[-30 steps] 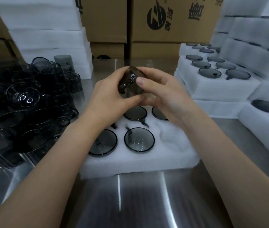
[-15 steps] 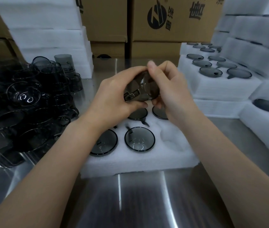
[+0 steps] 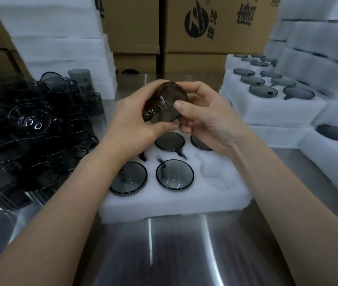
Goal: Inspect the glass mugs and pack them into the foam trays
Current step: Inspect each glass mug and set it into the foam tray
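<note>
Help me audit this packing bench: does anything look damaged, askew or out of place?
Nothing looks damaged. The mug held tilted between left hand and right hand shows no visible crack; packed mugs in the foam tray sit level, with one pocket unfilled. The loose mugs at left are heaped glass on glass.

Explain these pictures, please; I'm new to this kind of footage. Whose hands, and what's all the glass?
No machine here: a person wears a head camera looking down at their own bare hands; that is the only view. The left hand and right hand together hold one smoky glass mug, tilted. Below, on a steel table, lies a white foam tray with four mugs visible in its pockets and one empty pocket at its near right. Unpacked mugs are piled on the left; filled trays are stacked on the right.
</note>
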### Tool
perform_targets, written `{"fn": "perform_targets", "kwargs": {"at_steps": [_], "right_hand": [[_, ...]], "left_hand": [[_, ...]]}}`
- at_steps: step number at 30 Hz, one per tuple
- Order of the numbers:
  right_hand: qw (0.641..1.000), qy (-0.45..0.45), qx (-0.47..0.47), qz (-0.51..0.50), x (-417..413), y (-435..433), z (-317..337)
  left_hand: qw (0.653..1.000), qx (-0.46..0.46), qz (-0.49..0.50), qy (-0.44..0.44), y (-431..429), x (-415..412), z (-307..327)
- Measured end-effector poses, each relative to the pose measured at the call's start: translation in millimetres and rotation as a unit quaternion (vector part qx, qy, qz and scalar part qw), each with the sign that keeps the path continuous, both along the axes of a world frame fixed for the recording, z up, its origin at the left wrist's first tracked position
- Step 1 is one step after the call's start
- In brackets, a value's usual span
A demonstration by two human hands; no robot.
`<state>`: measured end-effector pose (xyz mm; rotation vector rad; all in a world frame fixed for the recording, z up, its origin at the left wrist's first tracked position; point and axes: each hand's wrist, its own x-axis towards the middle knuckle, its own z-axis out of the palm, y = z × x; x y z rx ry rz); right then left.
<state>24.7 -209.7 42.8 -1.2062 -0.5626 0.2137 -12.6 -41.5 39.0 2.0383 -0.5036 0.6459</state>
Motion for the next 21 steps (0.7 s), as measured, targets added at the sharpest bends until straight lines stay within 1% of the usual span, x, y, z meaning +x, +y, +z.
{"fn": "perform_targets", "kwargs": {"at_steps": [4, 7, 10, 14, 17, 18, 20, 21], "right_hand": [[0.991, -0.049, -0.071, -0.102, -2.2, 2.8, -2.6], [0.975, -0.094, -0.088, -0.180, -2.6, 5.4, -3.0], [0.966, -0.096, -0.092, -0.221, -1.7, 6.5, -1.5], [0.974, -0.068, -0.106, -0.187, -2.6, 7.5, -1.3], [0.971, -0.094, -0.160, -0.152, -2.1, 6.9, -3.3], [0.973, -0.094, -0.162, -0.136, -1.8, 6.4, -3.5], [0.982, -0.069, -0.134, -0.113, -0.3, 5.6, -4.5], [0.987, -0.051, -0.107, -0.107, 0.9, 5.1, -4.9]], "left_hand": [[0.999, 0.050, 0.014, -0.006, -2.6, -1.7, 0.6], [0.996, 0.081, 0.007, -0.027, -5.5, -3.0, 2.4], [0.995, 0.096, 0.000, -0.028, -7.4, -2.5, 2.2], [0.992, 0.116, -0.005, -0.045, -7.6, 1.7, -1.3], [0.994, 0.105, -0.010, -0.022, -5.5, 4.7, -3.9], [0.995, 0.103, -0.006, -0.010, -4.6, 5.7, -4.5], [0.997, 0.077, 0.005, 0.013, -3.0, 7.2, -5.2], [0.999, 0.043, 0.008, 0.025, -3.0, 7.1, -4.8]]}}
